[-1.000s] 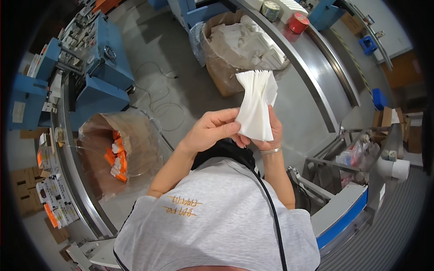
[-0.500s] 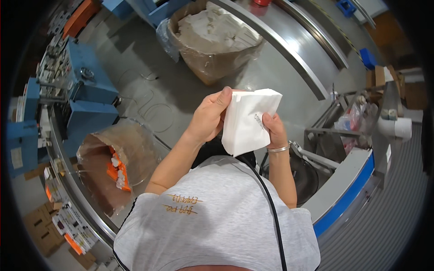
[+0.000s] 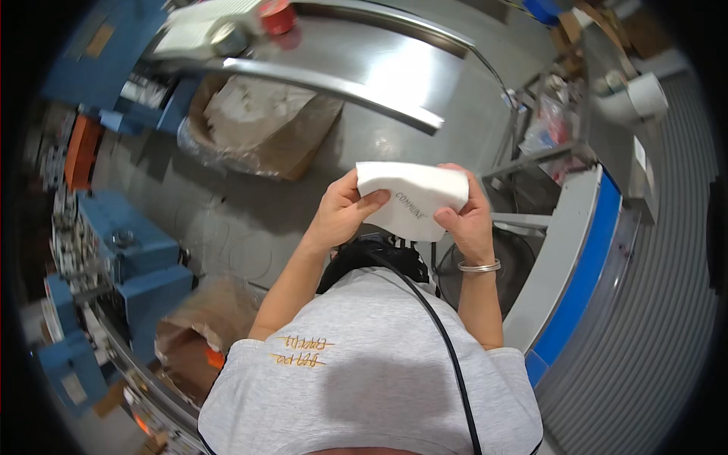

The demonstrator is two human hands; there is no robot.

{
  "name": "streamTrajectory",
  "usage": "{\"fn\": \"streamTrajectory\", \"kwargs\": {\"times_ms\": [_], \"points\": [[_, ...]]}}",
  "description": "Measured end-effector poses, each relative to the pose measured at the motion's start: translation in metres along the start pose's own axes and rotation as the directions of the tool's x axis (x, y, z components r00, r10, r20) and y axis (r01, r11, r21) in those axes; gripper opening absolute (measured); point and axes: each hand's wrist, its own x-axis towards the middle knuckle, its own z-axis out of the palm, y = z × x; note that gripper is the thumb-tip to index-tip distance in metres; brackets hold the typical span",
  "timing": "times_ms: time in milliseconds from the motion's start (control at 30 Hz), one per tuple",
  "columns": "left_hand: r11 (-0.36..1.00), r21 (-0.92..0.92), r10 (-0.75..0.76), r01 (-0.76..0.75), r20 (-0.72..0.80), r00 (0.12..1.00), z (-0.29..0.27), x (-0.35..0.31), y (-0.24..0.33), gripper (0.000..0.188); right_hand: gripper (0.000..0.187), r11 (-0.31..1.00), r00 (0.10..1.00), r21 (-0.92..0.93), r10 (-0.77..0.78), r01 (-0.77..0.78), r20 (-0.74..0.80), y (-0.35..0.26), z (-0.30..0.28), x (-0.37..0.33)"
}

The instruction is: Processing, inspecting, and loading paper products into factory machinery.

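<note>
Between my two hands is a stack of white printed paper pieces (image 3: 413, 184), held crosswise in front of my waist and slightly bowed. My left hand (image 3: 339, 214) grips its left end, the thumb lying on the printed face. Closed round the right end is my right hand (image 3: 472, 218), its thumb also on the front and its other fingers mostly behind the paper. A silvery bracelet (image 3: 479, 267) circles my right wrist. Whether the pieces are flat sheets or folded bags, I cannot tell.
Ahead stands a steel table (image 3: 353, 57) with a red tape roll (image 3: 277, 17). A lined carton (image 3: 303, 140) of white scraps sits beneath its left part. Blue machinery (image 3: 121, 231) and another carton (image 3: 189, 334) are at left; a blue-edged grey counter (image 3: 565, 250) curves along my right.
The stack has turned from upright to crosswise and now bows. My right hand has shifted up to its right end. The view has swung rightward, bringing more of the steel table in.
</note>
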Motion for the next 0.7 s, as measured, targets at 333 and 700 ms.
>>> {"fn": "streamTrajectory", "kwargs": {"times_ms": [333, 700], "points": [[0.535, -0.643, -0.279, 0.548, 0.478, 0.833, 0.089, 0.113, -0.061, 0.035, 0.05, 0.986, 0.915, 0.164, 0.05, 0.018, -0.401, -0.062, -0.123, 0.01], [0.257, -0.541, -0.283, 0.801, 0.751, 0.597, 0.146, 0.182, -0.098, 0.041, 0.067, 0.973, 0.908, 0.228, 0.112, -0.019, -0.404, -0.071, -0.156, -0.001]]}}
